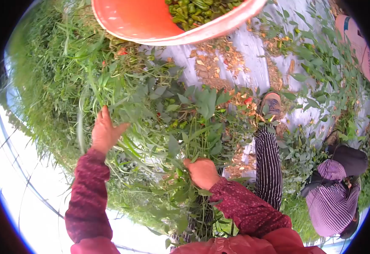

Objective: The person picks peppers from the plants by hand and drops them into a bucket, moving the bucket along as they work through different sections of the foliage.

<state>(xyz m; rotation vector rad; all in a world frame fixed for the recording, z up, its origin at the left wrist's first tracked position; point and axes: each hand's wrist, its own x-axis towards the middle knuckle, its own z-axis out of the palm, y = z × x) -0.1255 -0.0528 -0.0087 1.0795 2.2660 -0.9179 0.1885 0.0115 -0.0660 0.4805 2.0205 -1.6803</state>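
My left hand (104,133), in a dark red patterned sleeve, is flat and open against long grass and leaves at the left of a green pepper plant (185,122). My right hand (202,172) is buried in the middle of the plant, its fingers curled around stems and leaves; the fingertips are hidden by foliage. Small green peppers (177,124) hang among the leaves between my two hands. An orange basin (142,21) holding several green peppers (197,9) fills the top of the view.
Pale plastic ground cover (252,55) strewn with dry leaves runs past the plants. A striped trouser leg (268,165) ends in a shoe (271,103) just right of my right hand. Another person in striped clothes (333,194) bends at the right. Tall grass (53,84) stands at the left.
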